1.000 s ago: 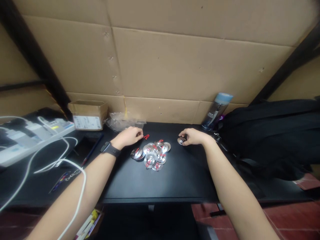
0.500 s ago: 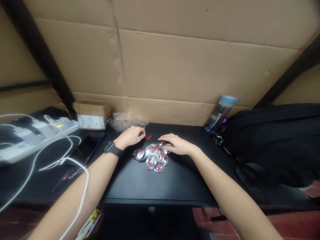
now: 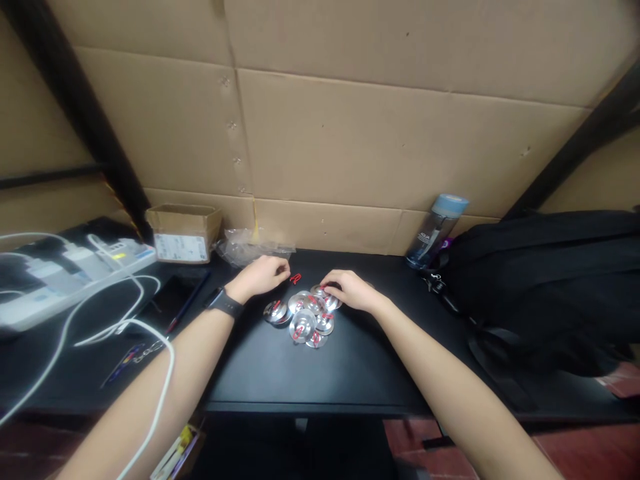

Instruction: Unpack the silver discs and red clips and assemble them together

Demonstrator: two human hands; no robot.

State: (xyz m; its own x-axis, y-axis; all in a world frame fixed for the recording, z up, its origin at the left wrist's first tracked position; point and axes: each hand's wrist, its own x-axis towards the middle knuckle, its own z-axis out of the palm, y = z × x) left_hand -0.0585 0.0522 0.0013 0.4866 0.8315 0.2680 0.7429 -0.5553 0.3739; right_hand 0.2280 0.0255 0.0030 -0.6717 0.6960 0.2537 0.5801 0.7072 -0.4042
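Several shiny metal finger cymbals (image 3: 303, 326) with red cord loops lie in an overlapping pile on the black table. My right hand (image 3: 353, 290) is at the back of the pile, thumb and fingers closed at the red loop of a finger cymbal (image 3: 318, 291). My left hand (image 3: 266, 273), with a black watch (image 3: 224, 302) on its wrist, hovers behind and left of the pile. Its fingers are curled together, and what they hold, if anything, is hidden. Just right of its fingertips is a separate red cord (image 3: 296, 279).
A small open cardboard box (image 3: 183, 233) and a clear plastic bag (image 3: 245, 248) stand at the back left. A white power strip (image 3: 75, 280) with cables lies left; one white cable (image 3: 167, 387) crosses my left forearm. Right are a water bottle (image 3: 435, 230) and a black backpack (image 3: 550, 287).
My right hand's fingers have drawn closed on a finger cymbal at the back of the pile. My left hand stays nearly in place. The whole view has shifted slightly.
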